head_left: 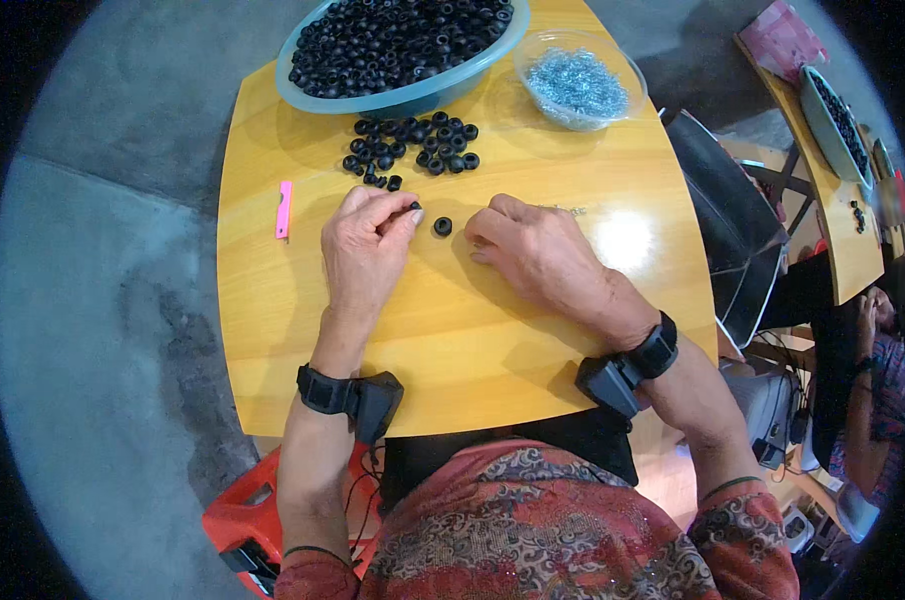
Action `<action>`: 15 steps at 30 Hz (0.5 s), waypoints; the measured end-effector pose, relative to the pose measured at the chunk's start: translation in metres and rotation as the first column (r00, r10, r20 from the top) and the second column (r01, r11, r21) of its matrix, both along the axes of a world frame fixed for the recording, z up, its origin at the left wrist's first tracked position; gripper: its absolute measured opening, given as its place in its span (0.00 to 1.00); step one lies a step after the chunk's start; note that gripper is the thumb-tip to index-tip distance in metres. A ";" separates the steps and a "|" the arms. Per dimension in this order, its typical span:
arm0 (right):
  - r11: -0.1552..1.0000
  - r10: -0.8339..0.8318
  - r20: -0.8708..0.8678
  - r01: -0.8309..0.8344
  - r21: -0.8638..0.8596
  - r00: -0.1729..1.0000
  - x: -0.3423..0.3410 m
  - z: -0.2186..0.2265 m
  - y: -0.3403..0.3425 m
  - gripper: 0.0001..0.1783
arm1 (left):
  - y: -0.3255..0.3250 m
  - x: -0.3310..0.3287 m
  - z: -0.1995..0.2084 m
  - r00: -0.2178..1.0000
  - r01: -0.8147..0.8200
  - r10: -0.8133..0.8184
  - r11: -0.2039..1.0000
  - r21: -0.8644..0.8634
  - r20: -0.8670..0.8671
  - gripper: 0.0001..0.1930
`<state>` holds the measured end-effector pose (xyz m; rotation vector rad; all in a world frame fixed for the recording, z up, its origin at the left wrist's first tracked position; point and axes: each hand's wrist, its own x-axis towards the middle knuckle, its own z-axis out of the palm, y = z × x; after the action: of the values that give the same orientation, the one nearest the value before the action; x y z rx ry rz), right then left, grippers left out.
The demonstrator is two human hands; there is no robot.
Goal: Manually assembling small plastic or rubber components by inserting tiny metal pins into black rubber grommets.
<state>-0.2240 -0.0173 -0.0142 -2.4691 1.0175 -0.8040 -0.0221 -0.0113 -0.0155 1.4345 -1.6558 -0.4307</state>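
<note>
Between thumb and forefinger, my left hand (365,245) pinches a small black plastic part (416,206). My right hand (543,255) is closed, fingers curled and pressed together just above the table; whatever its fingertips hold is hidden. A round black hollow cap (443,227) lies on the wood between the two hands, touched by neither. Beyond them is a loose group of similar black caps (436,166), with a few smaller black pieces (375,180) at its near left edge. Some tiny pieces (577,211), too small to name, lie behind my right hand.
A blue basin (291,92) heaped with black caps stands at the far edge. Right of it, a clear bowl (628,105) holds many small silvery springs. A pink tool (284,210) lies at left. At far right, another person sits by a second table (841,245).
</note>
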 end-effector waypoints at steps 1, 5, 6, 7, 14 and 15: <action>1.000 -0.002 0.011 0.002 -0.004 1.000 0.000 0.002 -0.001 0.07 | -0.002 0.000 0.001 1.000 -0.006 0.006 1.000 -0.005 0.017 0.07; 1.000 0.000 0.060 0.002 -0.030 0.998 0.000 -0.004 -0.003 0.07 | -0.006 0.000 0.004 0.998 -0.015 0.012 0.999 0.048 0.067 0.07; 0.999 -0.003 0.059 0.005 -0.033 0.998 0.000 -0.003 -0.003 0.07 | -0.007 0.000 0.004 0.998 -0.012 0.009 0.999 0.045 0.066 0.07; 0.999 -0.007 0.051 0.009 -0.041 0.999 0.000 -0.001 -0.004 0.08 | -0.009 0.000 0.004 0.997 -0.022 0.019 0.999 0.044 0.078 0.07; 0.998 -0.009 -0.004 0.009 -0.056 1.000 0.002 -0.001 0.002 0.11 | -0.007 0.001 0.004 0.993 -0.017 0.021 0.999 -0.034 0.113 0.11; 0.998 0.029 0.056 -0.026 -0.055 0.998 0.006 -0.010 -0.001 0.10 | -0.002 0.002 0.007 0.999 -0.033 0.032 0.999 0.040 0.015 0.11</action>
<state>-0.2182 -0.0178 -0.0240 -2.4847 0.9514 -0.8994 -0.0196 -0.0131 -0.0089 1.4953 -1.6409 -0.4390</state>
